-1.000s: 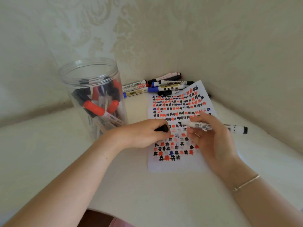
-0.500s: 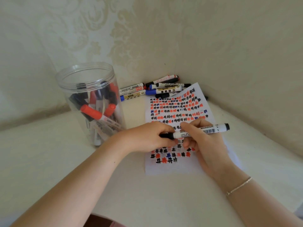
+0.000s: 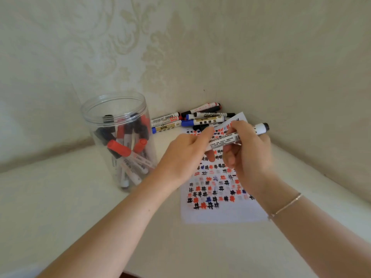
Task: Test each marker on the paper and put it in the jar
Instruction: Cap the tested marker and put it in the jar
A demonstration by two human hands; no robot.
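Note:
A white whiteboard marker (image 3: 222, 140) with a black rear end is held a little above the paper (image 3: 220, 214), which is covered in black, red and blue test marks. My left hand (image 3: 186, 155) grips the marker's left end, which is hidden in my fingers. My right hand (image 3: 249, 155) holds its barrel from the right. The clear plastic jar (image 3: 90, 125) stands open to the left of my hands, with several red and black markers inside.
A pile of several loose markers (image 3: 192, 119) lies in the corner behind the paper, against the patterned wall (image 3: 180, 47). The white tabletop (image 3: 60, 197) ends in a front edge near my arms.
My left hand brought the black cap to the marker's tip and closed over that end. Both hands then lifted the marker off the paper and away from me.

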